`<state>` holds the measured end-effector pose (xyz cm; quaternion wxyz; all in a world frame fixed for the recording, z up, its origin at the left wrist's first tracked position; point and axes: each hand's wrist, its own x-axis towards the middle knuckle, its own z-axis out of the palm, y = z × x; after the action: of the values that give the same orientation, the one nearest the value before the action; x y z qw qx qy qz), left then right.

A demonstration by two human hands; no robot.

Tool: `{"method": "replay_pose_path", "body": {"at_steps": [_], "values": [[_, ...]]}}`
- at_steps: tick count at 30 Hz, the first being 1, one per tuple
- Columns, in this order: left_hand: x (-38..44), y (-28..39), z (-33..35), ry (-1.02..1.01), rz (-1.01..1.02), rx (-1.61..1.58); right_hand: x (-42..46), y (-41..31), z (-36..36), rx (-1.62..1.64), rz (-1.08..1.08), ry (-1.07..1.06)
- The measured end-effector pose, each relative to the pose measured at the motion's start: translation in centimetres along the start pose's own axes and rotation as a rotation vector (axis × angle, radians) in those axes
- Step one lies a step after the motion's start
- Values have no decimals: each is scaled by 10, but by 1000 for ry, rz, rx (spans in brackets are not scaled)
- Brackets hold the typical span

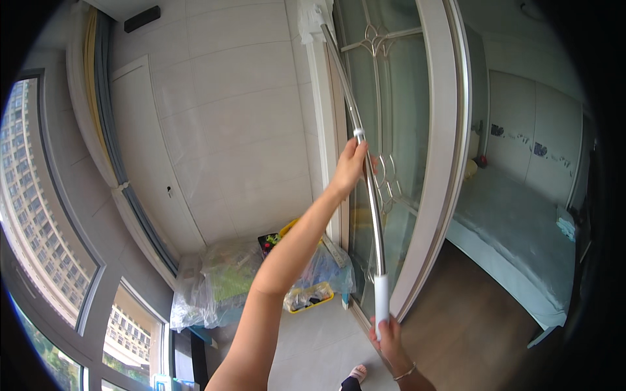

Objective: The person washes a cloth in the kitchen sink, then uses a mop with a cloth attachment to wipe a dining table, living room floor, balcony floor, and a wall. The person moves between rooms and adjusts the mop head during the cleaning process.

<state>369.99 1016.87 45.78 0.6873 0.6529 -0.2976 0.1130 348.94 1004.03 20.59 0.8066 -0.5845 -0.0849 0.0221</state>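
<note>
A long metal telescopic pole [375,220] runs steeply up in front of me. My left hand [351,166] grips it near the middle, just below its white collar [359,132]. Lower down, my right hand [387,335] holds the end of the white handle [381,298]. The pole's far end carries a white cloth or plastic-covered head [313,24], up at the top of the door frame. Whether the head touches the frame I cannot tell. Behind the pole stands a glass sliding door [406,122] with curved metal trim.
A low table covered in clear plastic [225,264] stands against the tiled wall [234,112]. By it on the floor sits a yellow-rimmed tray [313,299]. Windows [44,205] and a tied curtain [110,112] are at left. Right of the doorway is a covered bed [508,229].
</note>
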Motion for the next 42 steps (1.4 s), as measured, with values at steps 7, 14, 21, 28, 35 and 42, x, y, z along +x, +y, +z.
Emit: {"method": "replay_pose_path", "body": {"at_steps": [7, 14, 21, 28, 35, 42], "values": [[157, 18, -41, 16, 29, 163, 212, -99, -4, 57, -229, -153], [274, 23, -83, 101, 145, 185, 336, -159, 17, 68, -289, -179], [346, 7, -109, 135, 259, 215, 404, -165, 31, 47, -347, -169], [380, -6, -125, 106, 385, 122, 439, -166, 34, 77, -381, -221], [421, -14, -128, 140, 444, 126, 469, -167, 41, 101, -367, -124], [439, -49, -134, 110, 476, 222, 489, -144, 28, 43, -308, -47]]}}
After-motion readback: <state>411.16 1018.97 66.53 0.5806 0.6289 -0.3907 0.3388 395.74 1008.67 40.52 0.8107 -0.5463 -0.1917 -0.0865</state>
